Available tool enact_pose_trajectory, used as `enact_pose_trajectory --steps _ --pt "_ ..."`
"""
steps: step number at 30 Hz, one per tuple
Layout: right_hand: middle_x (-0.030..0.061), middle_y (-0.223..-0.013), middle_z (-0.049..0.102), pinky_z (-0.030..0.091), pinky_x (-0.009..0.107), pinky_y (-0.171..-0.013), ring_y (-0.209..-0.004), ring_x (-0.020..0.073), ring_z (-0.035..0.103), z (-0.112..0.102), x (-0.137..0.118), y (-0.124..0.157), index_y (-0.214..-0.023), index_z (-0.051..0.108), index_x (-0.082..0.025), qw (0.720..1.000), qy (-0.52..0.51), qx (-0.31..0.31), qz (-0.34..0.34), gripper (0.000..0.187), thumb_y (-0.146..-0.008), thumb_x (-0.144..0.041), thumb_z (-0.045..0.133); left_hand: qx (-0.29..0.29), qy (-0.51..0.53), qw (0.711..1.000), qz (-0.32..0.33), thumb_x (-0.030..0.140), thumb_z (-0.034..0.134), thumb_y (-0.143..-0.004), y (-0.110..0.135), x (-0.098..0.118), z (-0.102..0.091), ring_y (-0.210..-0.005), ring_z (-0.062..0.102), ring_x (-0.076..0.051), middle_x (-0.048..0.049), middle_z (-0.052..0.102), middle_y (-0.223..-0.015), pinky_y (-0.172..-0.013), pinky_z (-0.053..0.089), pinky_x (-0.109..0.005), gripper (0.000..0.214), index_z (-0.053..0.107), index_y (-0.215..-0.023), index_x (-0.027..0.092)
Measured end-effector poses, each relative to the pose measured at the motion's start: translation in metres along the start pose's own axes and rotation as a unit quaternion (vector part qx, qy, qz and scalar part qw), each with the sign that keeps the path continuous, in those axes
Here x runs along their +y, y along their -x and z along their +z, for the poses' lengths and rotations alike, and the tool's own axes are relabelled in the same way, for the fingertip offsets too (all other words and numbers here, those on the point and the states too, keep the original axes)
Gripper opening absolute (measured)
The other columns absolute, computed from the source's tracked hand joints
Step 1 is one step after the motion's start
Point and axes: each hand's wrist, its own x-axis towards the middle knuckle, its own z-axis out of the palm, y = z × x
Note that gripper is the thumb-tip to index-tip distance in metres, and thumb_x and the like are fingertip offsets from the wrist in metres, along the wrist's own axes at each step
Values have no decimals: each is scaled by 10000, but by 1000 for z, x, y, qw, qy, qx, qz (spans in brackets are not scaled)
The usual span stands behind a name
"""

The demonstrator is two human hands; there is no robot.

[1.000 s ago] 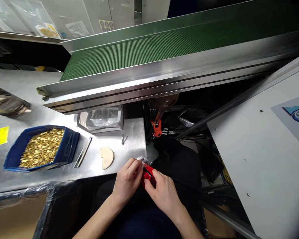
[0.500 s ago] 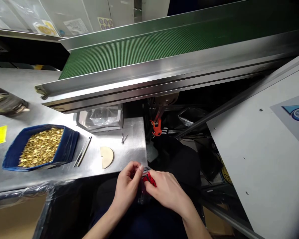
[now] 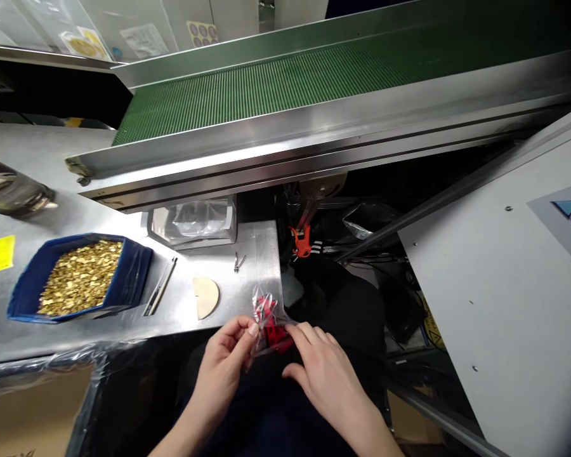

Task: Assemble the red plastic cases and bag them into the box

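Observation:
A clear plastic bag with red pieces in it is between my hands, at the front corner of the metal table. My left hand pinches the left side of the bag between thumb and fingertips. On the other side, my right hand is open, its thumb spread away and its fingers stretched out at the bag's right edge. The exact kind of the red pieces is hard to make out through the shiny plastic.
On the metal table are a blue bin of small gold-coloured pieces, a knife-like tool, a pale half-disc and nail clippers. A green conveyor belt runs behind. A white panel stands right.
My right hand has let go of the red pieces and spread its fingers. The bag with the red pieces now shows farther forward, and my left hand has shifted slightly left.

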Motion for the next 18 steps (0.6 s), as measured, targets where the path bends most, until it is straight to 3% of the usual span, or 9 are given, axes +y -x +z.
enact_pose_trajectory --steps 3,5,7,9,11,15,18 --pt "37 -958 692 484 380 -802 -867 230 634 -2 4 5 -1123 695 -261 997 27 21 -67 278 -992 -87 521 41 -64 996 35 505 657 -927 -7 9 -13 -526 397 -99 67 477 -611 -497 330 -220 310 610 -883 201" --pt "35 -886 667 492 371 -770 -820 210 622 -8 3 8 -1019 726 -264 993 -3 47 -109 247 -1014 -129 519 48 -171 981 75 495 636 -939 -14 16 -22 -574 467 -122 45 545 -658 -542 375 -243 296 626 -873 207" --pt "68 -1003 675 524 386 -815 -912 225 640 -14 1 11 -1029 753 -275 987 -53 101 -114 181 -1002 -199 590 51 -298 946 113 472 618 -953 -18 22 -28 -616 508 -139 29 600 -709 -584 391 -262 275 644 -865 212" --pt "104 -1265 636 549 419 -907 -1101 267 628 -17 -2 12 -1019 776 -284 980 -101 142 -91 144 -969 -221 656 39 -369 918 141 445 596 -973 -18 28 -30 -635 526 -147 23 618 -734 -605 397 -271 258 648 -865 217" --pt "96 -1463 538 565 427 -946 -1206 284 600 -15 -4 9 -989 789 -281 976 -149 140 -80 141 -953 -208 674 -9 -358 919 168 407 561 -1001 -14 31 -25 -681 552 -156 11 615 -769 -644 427 -274 242 649 -882 215" --pt "78 -1568 466 604 351 -864 -1053 209 677 -9 -5 -3 -949 803 -255 961 -226 113 -110 142 -950 -184 679 -127 -268 933 203 344 593 -997 -3 33 -8 -913 599 -196 -50 605 -954 -833 489 -305 204 717 -904 211" --pt "78 -1418 615 592 337 -910 -1044 200 696 -8 -8 -9 -954 819 -258 950 -264 99 -138 169 -944 -153 687 -156 -204 948 187 378 655 -962 -3 30 -2 -1101 582 -251 -86 583 -1116 -975 482 -365 205 786 -902 232"
